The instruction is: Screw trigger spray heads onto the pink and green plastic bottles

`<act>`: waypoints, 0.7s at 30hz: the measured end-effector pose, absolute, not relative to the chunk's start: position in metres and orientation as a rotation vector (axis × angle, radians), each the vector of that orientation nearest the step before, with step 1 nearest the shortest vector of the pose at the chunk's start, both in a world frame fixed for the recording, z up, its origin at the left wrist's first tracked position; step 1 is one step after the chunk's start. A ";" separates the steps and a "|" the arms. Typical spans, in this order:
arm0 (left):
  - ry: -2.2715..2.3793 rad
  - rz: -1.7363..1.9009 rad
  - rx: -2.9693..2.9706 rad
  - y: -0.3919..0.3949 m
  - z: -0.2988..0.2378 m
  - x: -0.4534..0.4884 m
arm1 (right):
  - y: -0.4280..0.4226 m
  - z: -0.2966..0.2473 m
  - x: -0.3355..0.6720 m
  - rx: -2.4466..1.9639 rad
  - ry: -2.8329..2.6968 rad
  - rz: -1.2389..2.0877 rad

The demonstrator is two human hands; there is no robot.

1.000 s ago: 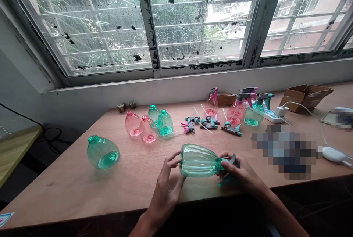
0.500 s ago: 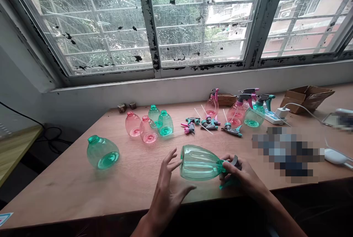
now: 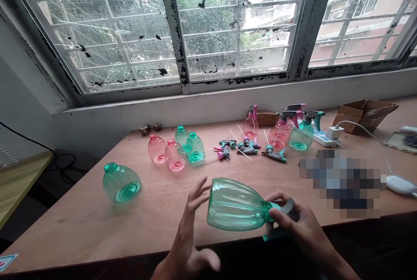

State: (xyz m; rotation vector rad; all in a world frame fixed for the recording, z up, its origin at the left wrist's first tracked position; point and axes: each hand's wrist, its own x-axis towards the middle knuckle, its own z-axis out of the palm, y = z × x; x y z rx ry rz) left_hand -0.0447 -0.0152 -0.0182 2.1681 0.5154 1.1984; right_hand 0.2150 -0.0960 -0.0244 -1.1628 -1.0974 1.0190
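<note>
A clear green spray bottle (image 3: 236, 205) lies sideways in the air over the table's front edge, its base pointing left. My right hand (image 3: 293, 223) is closed around its neck and grey trigger head, which the fingers partly cover. Beside the base, my left hand (image 3: 192, 232) is open, thumb and fingers spread, apart from the bottle or barely near it. Farther left a headless green bottle (image 3: 121, 184) stands on the table. Behind my hands lie several loose trigger heads (image 3: 244, 147) with thin white tubes.
Headless pink bottles (image 3: 176, 158) and green bottles (image 3: 195, 147) cluster mid-table. Fitted spray bottles (image 3: 301, 134) stand at the back right, near a power strip (image 3: 324, 137) and an open cardboard box (image 3: 361, 115). A blurred patch (image 3: 342, 184) covers something on the right.
The green spray bottle has come closer and slightly lower, held by my right hand. My left hand has shifted slightly left and down, its thumb moving away from the bottle.
</note>
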 end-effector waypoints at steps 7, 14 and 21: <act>0.666 1.020 1.942 -0.013 -0.012 -0.056 | -0.098 -0.019 0.207 -1.195 -1.265 0.976; 0.584 0.846 1.926 -0.016 0.005 -0.061 | -0.089 -0.032 0.198 -1.205 -1.260 0.919; 0.595 1.187 1.793 -0.019 -0.001 -0.052 | -0.095 -0.025 0.180 -1.170 -1.388 0.921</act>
